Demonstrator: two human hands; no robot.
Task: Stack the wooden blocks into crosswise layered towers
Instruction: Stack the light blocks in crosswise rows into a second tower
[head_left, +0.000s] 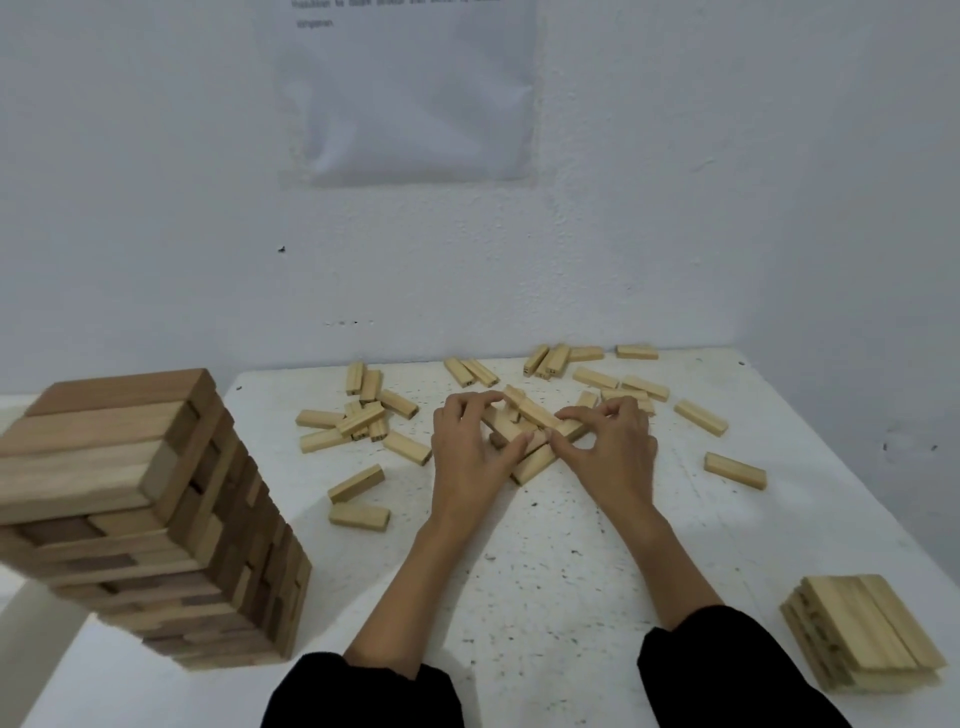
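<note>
Desk (519, 571): white, I see dark speckles all over.
Tall tower (130, 499) at 8 o'clock: mixed tan and darker brown blocks.
Loose blocks (358, 483), centre to 12 o'clock: pale yellow wood, plain.
Short stack (862, 631) at 4 o'clock: same pale yellow.
Sleeves (363, 696) at 6 o'clock: plain black.
Wall (156, 208): bluish white.
Paper sheet (410, 93) at 12 o'clock: white, I make out faint grey print.
</note>
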